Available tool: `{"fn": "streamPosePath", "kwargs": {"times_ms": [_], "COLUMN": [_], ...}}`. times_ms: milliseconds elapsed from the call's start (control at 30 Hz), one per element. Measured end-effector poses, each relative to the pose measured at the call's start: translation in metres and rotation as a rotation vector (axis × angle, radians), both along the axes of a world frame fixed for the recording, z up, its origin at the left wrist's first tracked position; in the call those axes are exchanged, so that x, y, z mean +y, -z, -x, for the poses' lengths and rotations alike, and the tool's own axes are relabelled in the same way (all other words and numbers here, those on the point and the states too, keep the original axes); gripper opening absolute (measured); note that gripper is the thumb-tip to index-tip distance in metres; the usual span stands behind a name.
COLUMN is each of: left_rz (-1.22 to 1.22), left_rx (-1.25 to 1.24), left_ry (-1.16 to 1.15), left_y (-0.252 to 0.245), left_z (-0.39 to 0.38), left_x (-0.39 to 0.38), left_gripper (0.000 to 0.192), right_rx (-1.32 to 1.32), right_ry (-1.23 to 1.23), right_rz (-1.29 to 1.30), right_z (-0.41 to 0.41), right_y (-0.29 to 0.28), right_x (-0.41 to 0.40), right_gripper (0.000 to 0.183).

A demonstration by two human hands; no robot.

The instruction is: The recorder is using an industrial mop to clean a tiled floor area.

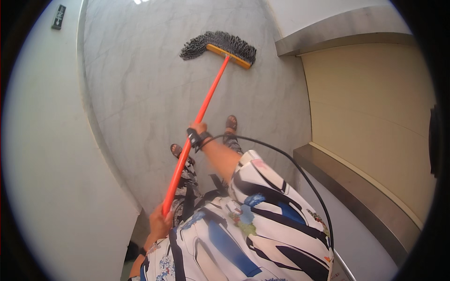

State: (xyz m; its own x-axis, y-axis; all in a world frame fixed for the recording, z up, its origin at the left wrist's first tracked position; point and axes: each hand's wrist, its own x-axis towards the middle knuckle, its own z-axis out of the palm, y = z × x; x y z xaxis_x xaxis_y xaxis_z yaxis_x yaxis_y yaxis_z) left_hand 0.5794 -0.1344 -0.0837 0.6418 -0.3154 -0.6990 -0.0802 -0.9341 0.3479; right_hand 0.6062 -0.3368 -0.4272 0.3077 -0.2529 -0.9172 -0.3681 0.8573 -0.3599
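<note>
A mop with a red handle [212, 89] slants across the view, from the lower left up to its head. My right hand [199, 129] is closed round the middle of the handle, with a dark band and a small black device at the wrist. Around the handle's near end, by my waist, my left hand [161, 219] is closed. The yellow mop bar [229, 56] is at the far end, and its dark grey string mop head [225, 43] lies spread on the grey floor [147, 80], its strands trailing to the left.
A pale wall [52, 140] runs along the left, bearing a dark exit sign [58, 17]. At the right is a beige door [365, 95] in a metal frame [358, 189]. A black cable [302, 168] loops from my right wrist. My sandalled feet [231, 122] stand beneath the handle.
</note>
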Motion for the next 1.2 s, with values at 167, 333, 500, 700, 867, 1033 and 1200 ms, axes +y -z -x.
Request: {"fn": "streamPosePath", "kwargs": {"times_ms": [167, 333, 500, 700, 867, 1033, 1200], "left_rz": [0.106, 0.183, 0.148, -0.153, -0.120, -0.043, 0.064], "left_rx": [0.015, 0.156, 0.141, 0.221, 0.112, 0.181, 0.236], "left_ry": [0.045, 0.048, 0.196, 0.192, 0.238, 0.287, 0.186], "left_y": [0.003, 0.003, 0.029, 0.032, 0.039, 0.067, 0.100], "left_z": [-0.009, -0.022, -0.038, -0.063, -0.069, -0.098, -0.084], "left_x": [0.005, -0.018, 0.049, 0.031, 0.022, -0.033, -0.005], "left_gripper": [0.031, 0.029, 0.027, 0.026, 0.025, 0.027, 0.029], "right_rx": [-0.090, -0.093, 0.071, 0.134, 0.194, 0.214, 0.205], "right_ry": [0.029, 0.020, -0.043, 0.109, 0.112, 0.050, 0.114], "right_rz": [0.100, 0.236, 0.259, 0.030, -0.021, 0.117, 0.142], "right_z": [-0.033, -0.031, -0.009, -0.011, -0.009, -0.024, -0.037], "right_y": [-0.010, -0.031, 0.014, -0.014, -0.001, 0.043, 0.045], "right_x": [-0.021, -0.075, 0.005, 0.006, 0.003, -0.064, -0.055], "right_gripper": [0.018, 0.021, 0.027, 0.023, 0.017, 0.016, 0.018]}}
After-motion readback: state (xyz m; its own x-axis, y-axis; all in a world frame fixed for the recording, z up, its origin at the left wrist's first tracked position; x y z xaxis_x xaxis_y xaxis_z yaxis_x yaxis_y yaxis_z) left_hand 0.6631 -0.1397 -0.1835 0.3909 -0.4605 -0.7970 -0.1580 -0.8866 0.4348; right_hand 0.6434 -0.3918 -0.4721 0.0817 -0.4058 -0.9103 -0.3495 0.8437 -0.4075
